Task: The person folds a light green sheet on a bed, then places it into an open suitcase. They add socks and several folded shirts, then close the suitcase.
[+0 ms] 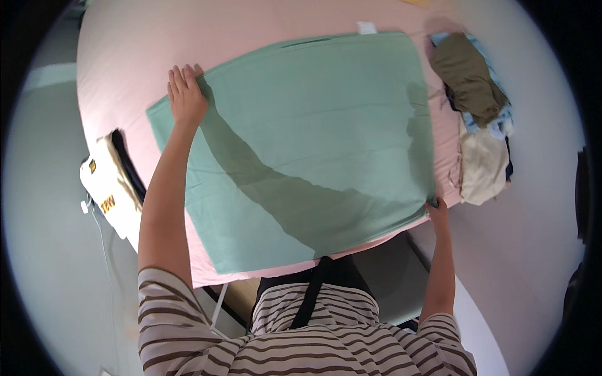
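A large green cloth cover (pixel 326 119) lies spread nearly flat on a bed with a pink sheet (pixel 138 44). A small white tag (pixel 367 27) sticks out at its far edge, beside a dark slit. My left hand (pixel 187 97) rests flat on the cover's far left edge, fingers stretched out. At the near right corner, my right hand (pixel 438 210) is closed on the cover's edge, its fingertips partly hidden. Shallow creases cross the cloth, and my left arm's shadow falls over it.
Folded cream and black clothes (pixel 113 182) lie at the bed's left edge. On the right edge sit piled garments, an olive one (pixel 470 75) over light blue cloth, with a beige one (pixel 483 166) nearer. A white cable (pixel 103 244) hangs at the left.
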Tool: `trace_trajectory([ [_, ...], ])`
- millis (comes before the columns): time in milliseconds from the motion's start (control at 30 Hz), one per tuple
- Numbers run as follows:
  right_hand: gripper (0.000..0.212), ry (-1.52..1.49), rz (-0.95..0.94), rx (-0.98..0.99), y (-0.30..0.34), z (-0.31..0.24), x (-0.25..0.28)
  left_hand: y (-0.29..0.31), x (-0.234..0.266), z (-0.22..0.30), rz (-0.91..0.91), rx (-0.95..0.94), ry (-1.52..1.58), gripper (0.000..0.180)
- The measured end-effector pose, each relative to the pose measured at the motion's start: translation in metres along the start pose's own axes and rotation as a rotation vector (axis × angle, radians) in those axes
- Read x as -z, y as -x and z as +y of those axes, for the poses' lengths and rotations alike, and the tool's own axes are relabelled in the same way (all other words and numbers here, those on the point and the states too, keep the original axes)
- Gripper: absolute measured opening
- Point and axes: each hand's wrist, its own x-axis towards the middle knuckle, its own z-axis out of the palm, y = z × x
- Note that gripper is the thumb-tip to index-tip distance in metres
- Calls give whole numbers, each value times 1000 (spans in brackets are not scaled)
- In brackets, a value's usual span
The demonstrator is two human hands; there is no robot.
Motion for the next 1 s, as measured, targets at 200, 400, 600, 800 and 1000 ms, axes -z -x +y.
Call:
trace_trajectory([
  [200,33,-35,-23,-15,20,-36,8,-70,27,182,-100,-622,472,58],
  [400,35,-43,36,-8,23,-46,4,-120,-38,338,-170,-533,425,57],
  [600,32,-153,81,-34,37,-45,4,-158,-9,459,-488,-213,443,62],
  [800,31,-291,-12,-4,30,-42,10,-193,-24,430,-681,-257,828,42],
  [1000,16,-664,-109,12,53,-56,35,-175,31,402,-757,-56,1295,24],
])
